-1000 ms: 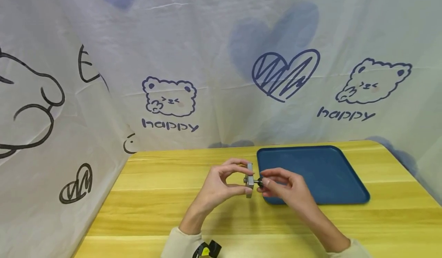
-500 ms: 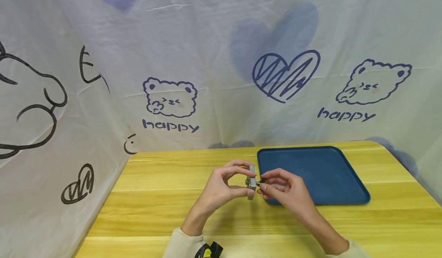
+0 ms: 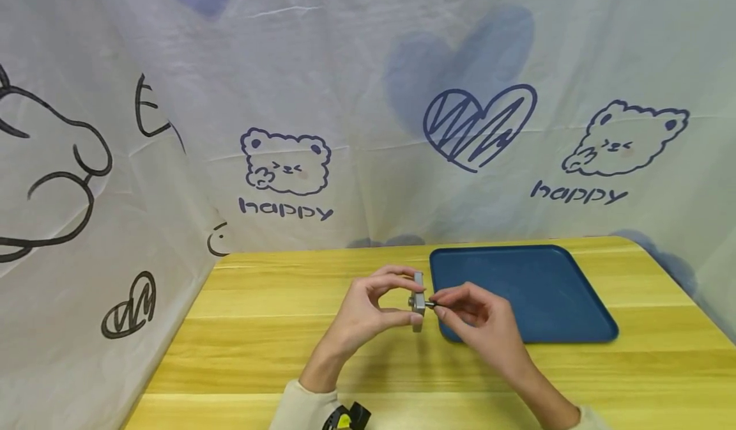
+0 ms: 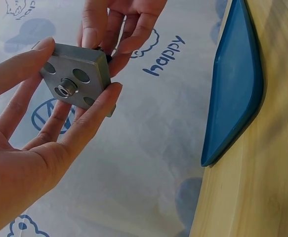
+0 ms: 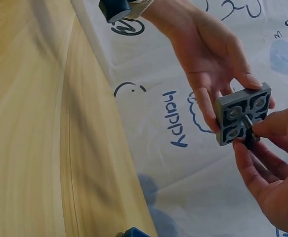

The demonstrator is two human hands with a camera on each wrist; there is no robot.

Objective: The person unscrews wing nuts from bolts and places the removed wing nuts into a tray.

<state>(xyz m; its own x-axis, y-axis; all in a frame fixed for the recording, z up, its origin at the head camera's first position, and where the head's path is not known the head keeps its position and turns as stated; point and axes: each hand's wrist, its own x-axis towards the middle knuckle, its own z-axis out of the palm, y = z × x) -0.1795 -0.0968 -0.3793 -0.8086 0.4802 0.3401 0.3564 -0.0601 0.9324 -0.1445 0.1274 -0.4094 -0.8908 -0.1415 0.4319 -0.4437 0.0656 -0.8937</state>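
My left hand [image 3: 359, 315] grips a square grey metal block [image 4: 92, 63] by opposite edges, thumb on one side and fingers on the other. Round recesses sit near its corners, and a round metal stud [image 4: 66, 88] stands out of the middle of one face. From the other face juts a thin metal pin [image 5: 247, 122] with a dark end [image 5: 253, 140]. My right hand [image 3: 489, 318] pinches that end between thumb and fingers, which partly cover it. Both hands hold the parts above the table, close to the tray's left edge.
A blue tray [image 3: 517, 292] lies on the wood-grain table [image 3: 270, 340], to the right and behind the hands. A printed white cloth [image 3: 368, 78] hangs along the back and sides. A black device [image 3: 347, 416] is worn at the left wrist.
My right fingers have shifted round the pin's dark end and now pinch it with the fingertips. The left hand and the block have stayed nearly in place.
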